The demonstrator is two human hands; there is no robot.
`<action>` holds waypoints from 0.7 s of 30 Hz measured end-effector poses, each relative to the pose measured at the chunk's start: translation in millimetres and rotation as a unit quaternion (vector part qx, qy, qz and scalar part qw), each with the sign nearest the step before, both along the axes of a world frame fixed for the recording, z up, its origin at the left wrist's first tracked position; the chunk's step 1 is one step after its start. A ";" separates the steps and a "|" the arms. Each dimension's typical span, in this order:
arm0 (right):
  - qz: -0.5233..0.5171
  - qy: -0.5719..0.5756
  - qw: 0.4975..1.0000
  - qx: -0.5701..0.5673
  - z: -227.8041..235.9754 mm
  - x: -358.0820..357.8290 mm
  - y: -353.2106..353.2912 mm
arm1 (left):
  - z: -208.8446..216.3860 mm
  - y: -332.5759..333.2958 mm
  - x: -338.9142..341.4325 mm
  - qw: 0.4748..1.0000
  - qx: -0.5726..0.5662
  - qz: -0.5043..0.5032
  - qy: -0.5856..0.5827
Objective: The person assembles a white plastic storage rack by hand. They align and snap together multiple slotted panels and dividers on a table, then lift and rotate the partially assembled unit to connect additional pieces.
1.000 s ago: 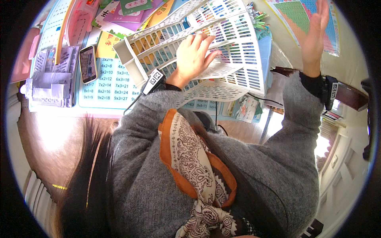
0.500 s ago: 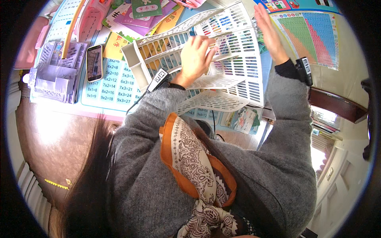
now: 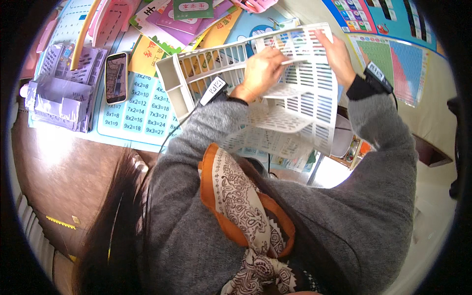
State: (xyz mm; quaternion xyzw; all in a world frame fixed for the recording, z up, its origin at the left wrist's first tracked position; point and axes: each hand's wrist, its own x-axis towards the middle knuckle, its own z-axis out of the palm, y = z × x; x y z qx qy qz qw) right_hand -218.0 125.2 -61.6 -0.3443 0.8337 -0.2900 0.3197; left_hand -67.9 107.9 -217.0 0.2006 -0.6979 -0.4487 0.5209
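Observation:
A white slatted plastic storage rack (image 3: pixel 314 88) with several divider panels lies tilted on the desk before me. My left hand (image 3: pixel 264 71) reaches into it, fingers curled over the edge of one divider. At the rack's far right corner, my right hand (image 3: pixel 339 54) grips the outer edge, its fingertips lying over the slatted panel. The nearer dividers (image 3: pixel 280 120) slant toward my body. Parts of the left fingertips are hidden behind the hand.
A phone (image 3: pixel 116 77) lies left of the rack on a times-table mat (image 3: pixel 135 115). Farther left are clear-wrapped purple packs (image 3: pixel 64 98). Workbooks (image 3: pixel 172 22) are piled behind the rack. Learning charts (image 3: pixel 393 64) stand at the far right. A cable (image 3: pixel 169 136) runs from my left wrist.
The rack has shifted and turned slightly, toward the right and nearer to me. My right hand has gone from flat and raised beside it to holding its corner. My left hand moved right.

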 end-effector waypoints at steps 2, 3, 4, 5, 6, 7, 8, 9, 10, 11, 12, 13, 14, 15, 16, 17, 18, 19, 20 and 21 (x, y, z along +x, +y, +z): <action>0.002 0.012 1.000 -0.006 1.7 1.6 -2.0 | 1.3 -0.2 -2.7 1.000 0.012 0.015 0.015; -0.024 0.013 1.000 -0.003 2.9 3.2 -3.5 | 2.2 -0.2 -3.6 1.000 0.022 0.006 0.019; -0.023 -0.007 1.000 -0.016 4.2 5.9 -5.2 | 3.0 -2.5 -3.9 0.999 0.033 0.014 0.021; 0.010 -0.048 0.998 -0.050 6.8 8.9 -6.8 | 4.6 -3.8 -3.2 0.999 0.032 0.012 0.010; -0.032 -0.026 0.999 -0.015 7.4 11.1 -7.4 | 4.5 -5.2 -2.1 1.000 0.003 0.001 0.013; -0.086 -0.014 0.996 0.020 10.6 13.3 -7.9 | 6.1 -5.8 -0.1 1.000 -0.013 -0.013 0.013; -0.050 -0.026 0.998 0.008 10.7 13.2 -9.5 | 6.0 -6.6 0.9 1.000 -0.014 -0.013 0.010; -0.076 -0.022 0.997 0.017 12.7 13.6 -10.1 | 7.2 -7.0 3.0 1.000 -0.011 -0.013 0.004; -0.043 -0.053 0.998 0.009 13.8 11.8 -11.7 | 7.5 -7.7 4.0 1.000 -0.017 -0.008 -0.008; -0.037 -0.083 0.996 0.016 14.6 10.4 -12.3 | 7.9 -7.8 5.6 1.000 -0.021 -0.006 -0.021; -0.002 -0.057 0.998 0.038 16.8 8.3 -12.7 | 8.1 -8.5 7.1 0.999 -0.025 -0.005 -0.042; 0.002 -0.045 0.998 0.054 16.8 6.2 -12.9 | 6.9 -9.5 7.6 0.998 -0.032 -0.003 -0.061; 0.004 -0.027 0.997 0.072 18.5 5.6 -11.8 | 6.5 -10.3 8.9 0.996 -0.043 -0.004 -0.072; 0.015 -0.012 0.997 0.074 18.5 4.8 -10.7 | 4.9 -11.0 9.2 0.996 -0.035 -0.018 -0.077; 0.010 -0.001 0.997 0.071 19.0 6.1 -9.0 | 3.8 -12.3 10.4 0.996 -0.035 -0.031 -0.075; 0.008 0.016 0.997 0.073 18.9 7.4 -7.0 | 2.2 -12.9 10.9 0.996 -0.032 -0.043 -0.076; 0.010 0.029 0.997 0.069 18.6 9.8 -4.9 | 1.5 -12.3 11.3 0.995 -0.032 -0.052 -0.074; 0.014 0.042 0.997 0.065 18.5 12.2 -2.8 | 0.9 -11.3 11.6 0.996 -0.035 -0.050 -0.064; 0.020 0.039 0.998 0.038 17.8 14.2 -1.0 | 0.4 -9.5 11.7 0.997 -0.036 -0.046 -0.055; 0.011 0.045 0.998 0.046 17.6 15.8 0.5 | 0.2 -7.5 12.0 0.997 -0.035 -0.043 -0.047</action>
